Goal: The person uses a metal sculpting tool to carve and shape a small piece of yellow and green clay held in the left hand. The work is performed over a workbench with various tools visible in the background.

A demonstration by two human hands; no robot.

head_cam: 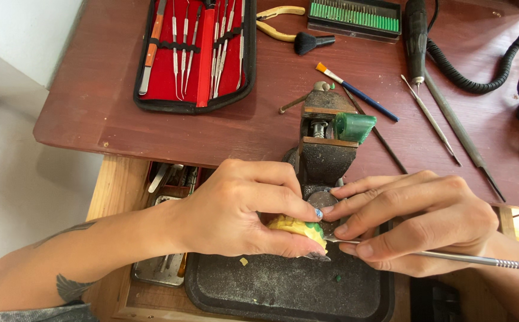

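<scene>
Left hand (pixel 235 209) pinches yellow-green wax piece (pixel 298 228) firm over dark tray (pixel 283 286) — catches shavings. Right hand (pixel 414 220) closed around thin metal carving tool (pixel 444 256), pen-style — tip at piece.

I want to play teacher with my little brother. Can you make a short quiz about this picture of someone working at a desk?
1. True or false: the left hand holds a small yellow and green piece.
2. What does the right hand hold?
A. a paintbrush
B. a thin metal carving tool
C. pliers
3. Fill in: the open tool case at the back of the wooden table has a ____ lining.

Key:
1. True.
2. B. The blue-handled paintbrush and the yellow-handled pliers lie untouched on the table.
3. Red.
</scene>
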